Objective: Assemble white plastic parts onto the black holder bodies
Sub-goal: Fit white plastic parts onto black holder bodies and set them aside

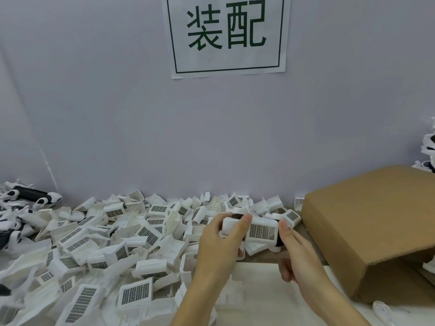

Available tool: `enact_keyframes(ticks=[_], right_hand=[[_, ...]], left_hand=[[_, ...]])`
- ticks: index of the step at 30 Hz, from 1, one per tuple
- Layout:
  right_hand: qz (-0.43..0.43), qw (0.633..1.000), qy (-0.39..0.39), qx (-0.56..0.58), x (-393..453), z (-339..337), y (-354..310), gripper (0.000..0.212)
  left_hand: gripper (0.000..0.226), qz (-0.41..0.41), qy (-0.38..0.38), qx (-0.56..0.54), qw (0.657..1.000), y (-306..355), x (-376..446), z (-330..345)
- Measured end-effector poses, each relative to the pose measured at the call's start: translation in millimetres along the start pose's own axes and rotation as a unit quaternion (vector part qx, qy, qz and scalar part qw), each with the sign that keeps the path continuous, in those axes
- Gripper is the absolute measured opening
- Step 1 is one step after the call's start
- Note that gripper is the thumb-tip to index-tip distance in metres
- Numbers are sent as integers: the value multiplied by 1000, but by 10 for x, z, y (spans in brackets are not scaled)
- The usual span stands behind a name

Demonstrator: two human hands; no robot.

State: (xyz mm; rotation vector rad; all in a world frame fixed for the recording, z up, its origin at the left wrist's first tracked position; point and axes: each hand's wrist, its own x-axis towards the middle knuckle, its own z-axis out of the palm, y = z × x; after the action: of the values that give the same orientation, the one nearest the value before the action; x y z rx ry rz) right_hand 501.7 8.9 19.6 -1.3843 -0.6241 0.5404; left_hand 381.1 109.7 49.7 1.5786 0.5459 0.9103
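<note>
1. The paper sign (227,35), top centre on the wall, reads "装配" in green.
2. The left hand (221,241) grips the white part's left end; the right hand (292,250) pinches its right end.
3. The white part (255,230), centre-right above the worktop (270,300), lies lengthwise left-right, grille toward the camera, on a black holder body (279,241).

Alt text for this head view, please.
Two hands hold a white grilled part above a table: left hand grips its left end, right hand its right. A pile of white parts lies left, a cardboard box right.
</note>
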Motion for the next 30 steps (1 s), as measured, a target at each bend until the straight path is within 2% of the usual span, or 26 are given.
enact_keyframes(ticks=[2,5,7,9,12,14,16,19,21,23,25,28,30], right_hand=[[17,999,20,-29,15,-26,-2,46],[17,996,51,-64,0,-25,-4,35],[-16,991,75,-108,-8,-21,8,26],[-70,976,89,-185,-28,-32,12,29],[-158,938,49,-305,-118,-55,-8,64],[-197,906,17,-375,-165,-46,10,73],[-205,874,24,-440,-187,-43,27,75],[-227,830,54,-507,-197,-66,5,66],[-203,814,49,-542,-181,-85,-24,64],[-130,835,37,-534,-164,-78,-68,60],[-38,874,31,-484,-156,-62,-132,45],[63,907,32,-415,-172,-105,-247,34],[105,934,16,-342,-182,-196,-331,29]], left_hand=[[23,16,1,22,1000,-6,-2,6],[27,-10,37,23,999,-15,7,12],[32,-52,63,3,997,-6,18,7],[39,-86,90,-21,992,3,32,-15],[49,-102,108,-32,988,32,25,-34],[55,-104,104,-27,989,58,9,-29],[62,-108,86,-12,990,87,2,-19],[72,-132,62,15,989,130,-9,24],[76,-144,49,39,987,163,-25,72],[82,-149,41,60,986,198,-37,97],[75,-131,56,68,987,202,-5,99],[40,-81,174,-4,981,158,86,40],[25,-69,237,-55,968,138,109,1]])
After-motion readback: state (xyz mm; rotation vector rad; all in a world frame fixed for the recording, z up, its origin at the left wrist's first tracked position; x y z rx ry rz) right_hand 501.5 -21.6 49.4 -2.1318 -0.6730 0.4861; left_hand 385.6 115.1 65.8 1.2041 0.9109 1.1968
